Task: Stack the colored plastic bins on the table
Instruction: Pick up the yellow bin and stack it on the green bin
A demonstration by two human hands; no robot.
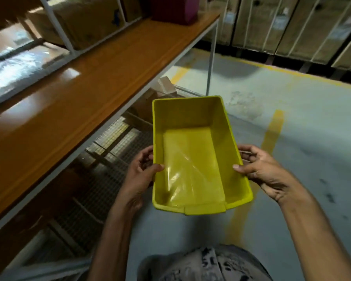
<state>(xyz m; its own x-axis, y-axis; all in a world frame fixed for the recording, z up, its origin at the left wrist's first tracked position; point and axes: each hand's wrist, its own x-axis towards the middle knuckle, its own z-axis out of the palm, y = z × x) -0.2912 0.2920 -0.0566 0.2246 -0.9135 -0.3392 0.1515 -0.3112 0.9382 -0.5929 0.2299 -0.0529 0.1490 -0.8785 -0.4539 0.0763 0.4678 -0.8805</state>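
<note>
You are holding a yellow rectangular plastic bin (199, 155) in the air over the grey concrete floor (292, 122), just to the right of the long table with the orange-brown wooden top (73, 98). The bin is open side up and empty, its walls sloping in to a glossy bottom that catches the light, with a small lip on the near short rim. Your left hand (139, 175) grips the left long wall, thumb hooked over the rim and fingers outside; your right hand (261, 169) does likewise on the right wall. The table's white metal edge runs just beside the bin's left side. A dark red plastic bin (174, 9) stands at the table's far end, and the tabletop between is bare
</note>
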